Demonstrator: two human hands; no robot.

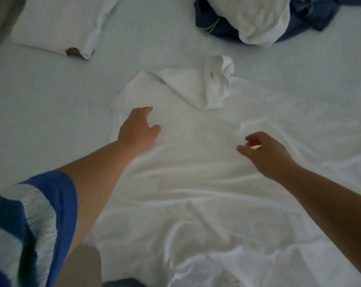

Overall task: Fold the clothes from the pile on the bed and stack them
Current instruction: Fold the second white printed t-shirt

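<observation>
White shirt (196, 172) spread flat on bed (51, 100), left hand (138, 129) resting on it, grip relaxed, right hand (266, 154) just above, grip loose, empty

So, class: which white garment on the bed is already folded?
The folded white garment at far left, a neat rectangle; the spread white shirt lies open, another sits crumpled.

Heap at one o'clock: the crumpled dark blue and white pile of clothes (258, 19) runs off the top edge.
Stack at eleven o'clock: the folded white garment (59, 25) is cropped above.
Spread cloth: the wrinkled white shirt (196, 183) vanishes past the bottom edge.
Shirt outline: white on white bed (40, 100), too blurred to trace.
</observation>
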